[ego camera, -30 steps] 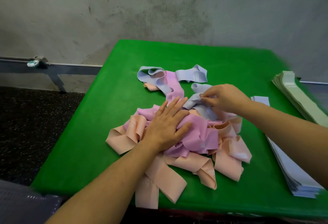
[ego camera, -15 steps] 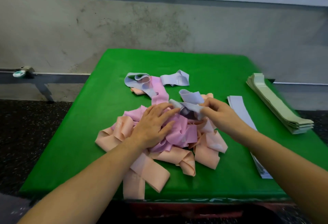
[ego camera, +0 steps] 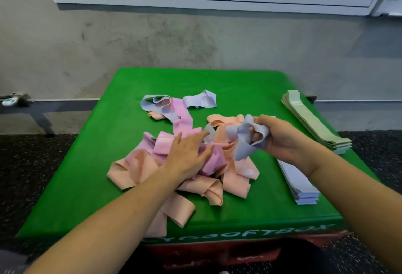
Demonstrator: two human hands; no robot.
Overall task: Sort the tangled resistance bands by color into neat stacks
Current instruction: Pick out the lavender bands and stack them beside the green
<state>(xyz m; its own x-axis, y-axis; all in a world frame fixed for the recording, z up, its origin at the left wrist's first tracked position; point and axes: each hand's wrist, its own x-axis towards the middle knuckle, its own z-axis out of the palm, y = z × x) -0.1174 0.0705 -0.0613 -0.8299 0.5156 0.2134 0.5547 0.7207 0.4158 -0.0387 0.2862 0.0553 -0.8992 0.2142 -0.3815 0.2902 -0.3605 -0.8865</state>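
Partly sorted: green stack and blue stack along table right edge, pink-peach tangle mid-table under spread left hand, right hand grip pinching blue band.

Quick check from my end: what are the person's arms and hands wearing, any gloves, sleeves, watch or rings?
Nothing visible. The left hand and right hand are bare, no gloves, rings or watch. Both forearms are uncovered as far as the frame shows, with no sleeve edge in view.
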